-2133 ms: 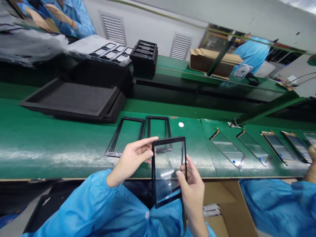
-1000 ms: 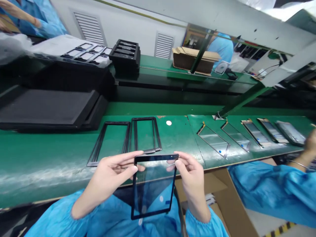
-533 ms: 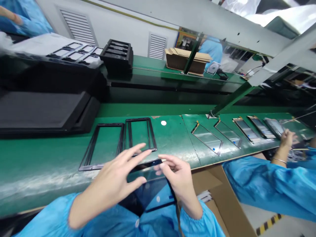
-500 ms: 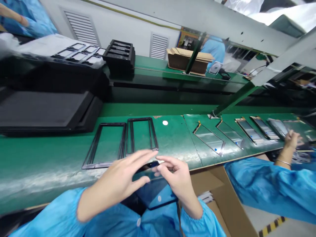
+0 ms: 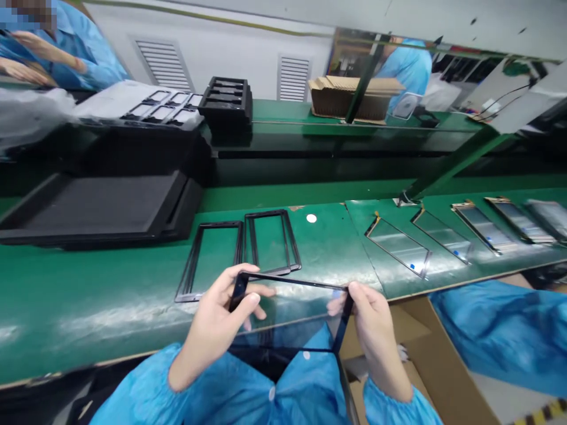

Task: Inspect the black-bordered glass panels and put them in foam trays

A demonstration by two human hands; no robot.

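Observation:
Between my two hands is a clear glass panel (image 5: 292,316) with a black border, held tilted above the bench's front edge. My left hand (image 5: 221,310) grips its left end, thumb in front and fingers seen behind the glass. At the upper right corner my right hand (image 5: 372,313) pinches the border, with fingertips behind it. Just beyond the panel, a stack of black rectangular frames (image 5: 192,260) lies on the green bench (image 5: 110,295). A second stack of black frames (image 5: 290,242) lies to its right.
Glass panels with flex tails (image 5: 398,245) lie along the bench to the right. A black tray (image 5: 110,200) sits at the left. A green post (image 5: 456,165) rises at the right. Below the edge stands an open cardboard box (image 5: 443,354), beside a co-worker's blue sleeve (image 5: 500,330).
The glass panel has come up and turned sideways. My right hand has moved right to its corner, and my left hand has closed on its left end. The view has shifted.

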